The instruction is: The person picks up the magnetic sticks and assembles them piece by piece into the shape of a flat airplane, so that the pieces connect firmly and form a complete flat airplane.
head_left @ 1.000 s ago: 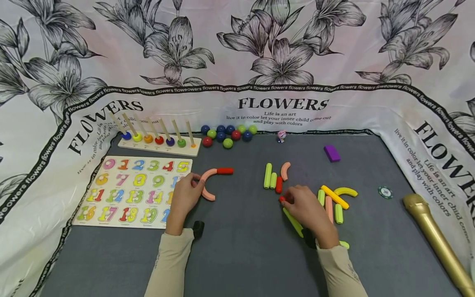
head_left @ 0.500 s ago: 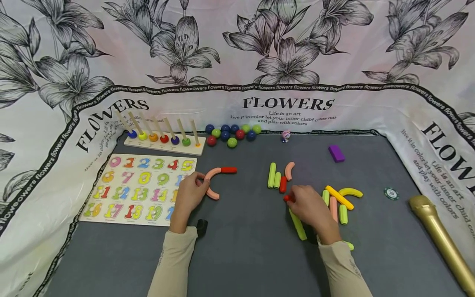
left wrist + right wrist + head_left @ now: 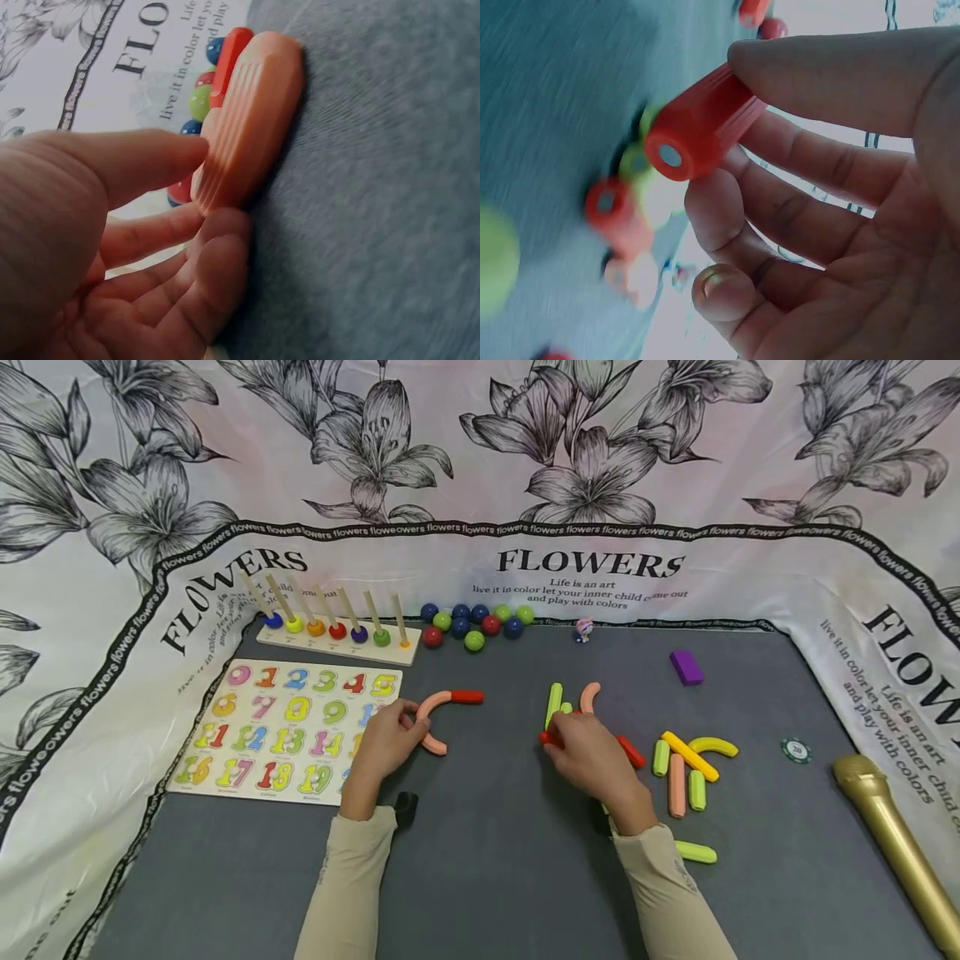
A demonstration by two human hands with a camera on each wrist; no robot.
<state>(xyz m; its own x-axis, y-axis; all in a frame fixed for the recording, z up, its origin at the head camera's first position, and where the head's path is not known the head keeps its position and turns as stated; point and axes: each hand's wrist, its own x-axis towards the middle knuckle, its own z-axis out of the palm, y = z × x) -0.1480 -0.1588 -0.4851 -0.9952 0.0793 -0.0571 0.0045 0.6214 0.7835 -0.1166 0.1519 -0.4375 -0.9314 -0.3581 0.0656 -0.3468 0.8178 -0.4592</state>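
My left hand holds a salmon curved magnetic piece between thumb and fingers on the dark table. In the head view the salmon curve forms a C shape, with a red stick extending right from its upper end. My right hand pinches a short red magnetic stick between thumb and fingers; a round metallic disc shows in its end. That stick is above the table, near a green stick and another salmon curve. A second red stick lies right of the hand.
Yellow sticks, green and salmon sticks lie to the right. A number board is beside the left hand; a peg stand and colored balls stand behind. A purple block, poker chip and gold microphone are at right.
My right hand has moved left and away from me, carrying the red stick. The left hand keeps its hold on the salmon curve, and the head view has shifted slightly.
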